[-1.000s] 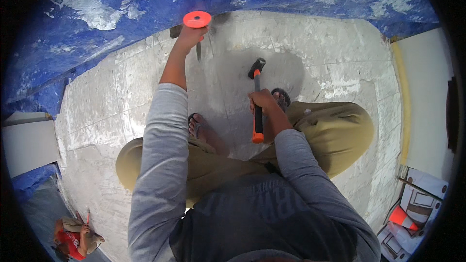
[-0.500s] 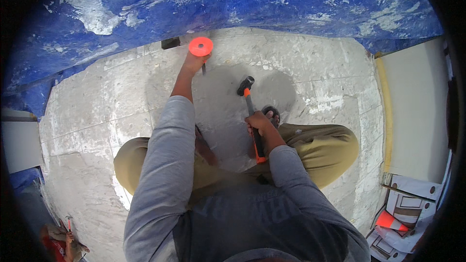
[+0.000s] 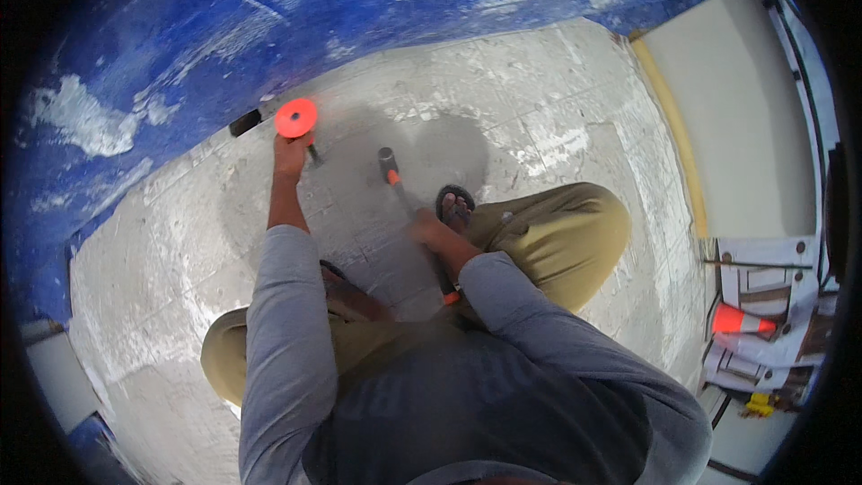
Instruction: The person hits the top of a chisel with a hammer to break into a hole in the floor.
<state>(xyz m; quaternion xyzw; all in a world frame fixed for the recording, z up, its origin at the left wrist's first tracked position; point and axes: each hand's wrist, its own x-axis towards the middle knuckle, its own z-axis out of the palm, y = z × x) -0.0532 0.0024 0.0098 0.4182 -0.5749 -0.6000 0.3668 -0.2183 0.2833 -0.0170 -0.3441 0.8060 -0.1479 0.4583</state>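
My left hand (image 3: 289,158) is closed around a chisel (image 3: 296,118) with a round orange hand guard on top. Its dark shank shows below the guard, pointing down to the floor near the foot of the blue wall; the tip is blurred. A short-handled sledgehammer (image 3: 389,163) with a dark head and an orange and black handle is gripped in my right hand (image 3: 433,233), which is smeared by motion. The hammer head is apart from the chisel, to its right and nearer to me.
A blue wall (image 3: 296,31) with white scuffs runs along the far side, with a dark hole (image 3: 244,122) at its base. My sandalled foot (image 3: 455,207) is close to the hammer. Dusty, patchy floor (image 3: 575,139) surrounds me; an orange cone (image 3: 738,320) lies at the right.
The whole view has turned, so the wall now slopes up to the right. My hands keep hold of the chisel and sledgehammer. A person at lower left has gone out of view.
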